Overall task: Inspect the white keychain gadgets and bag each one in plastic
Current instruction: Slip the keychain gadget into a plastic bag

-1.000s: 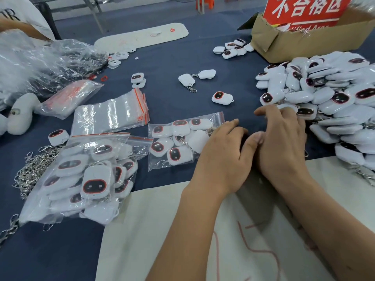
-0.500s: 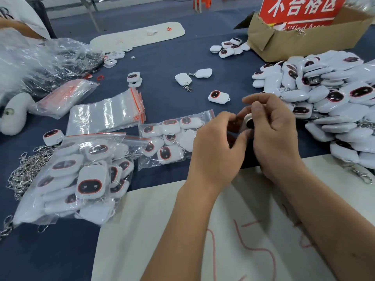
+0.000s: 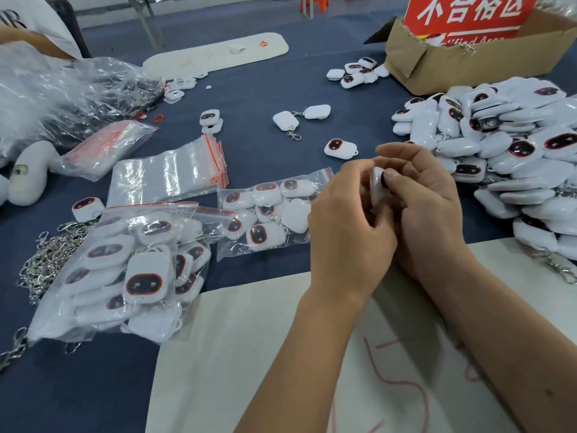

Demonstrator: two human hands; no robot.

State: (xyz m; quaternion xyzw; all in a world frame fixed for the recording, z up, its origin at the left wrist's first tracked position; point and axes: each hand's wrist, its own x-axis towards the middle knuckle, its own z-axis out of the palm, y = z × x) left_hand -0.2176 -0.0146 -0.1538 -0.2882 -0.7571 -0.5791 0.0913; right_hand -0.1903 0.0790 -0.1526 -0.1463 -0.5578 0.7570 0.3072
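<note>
Head view, hands: the left hand [image 3: 346, 226] and the right hand [image 3: 434, 210] meet just right of the middle, raised above the near edge of the blue table [image 3: 265, 89].
Held gadget: one white keychain gadget [image 3: 377, 185] sits between the two hands, seen edge-on, with only a strip of its shell showing.
Right hand: fingers curled round the gadget, thumb pressed on its upper edge, forefinger arched over the top.
Left hand: fingers bent inward toward the gadget from its 9 o'clock side; the back of the hand hides the fingertips, so I cannot tell how firmly they grip.
Loose pile: a heap of unbagged gadgets [image 3: 505, 145] lies at 3 o'clock from the hands, just beside the right hand.
Small bag: a clear bag of gadgets [image 3: 265, 210] lies flat at 9 o'clock, touching or just beside the left hand.
Large bag: a fuller bag of gadgets [image 3: 131, 270] lies at 8 o'clock, well to the left.
Empty bags: a stack of zip bags [image 3: 168, 176] with red strips lies at 10 o'clock.
Chains: a heap of metal chains [image 3: 46, 260] lies at the left edge, partly under the large bag.
Single gadget: one lone gadget [image 3: 340, 148] lies at 11 o'clock, near the hands.
Box: a cardboard box [image 3: 468, 64] with a red sign [image 3: 468, 14] stands at 1 o'clock, beyond the pile.
Near sheet: a white sheet [image 3: 249, 354] with red marks lies under the forearms at 6 o'clock.
</note>
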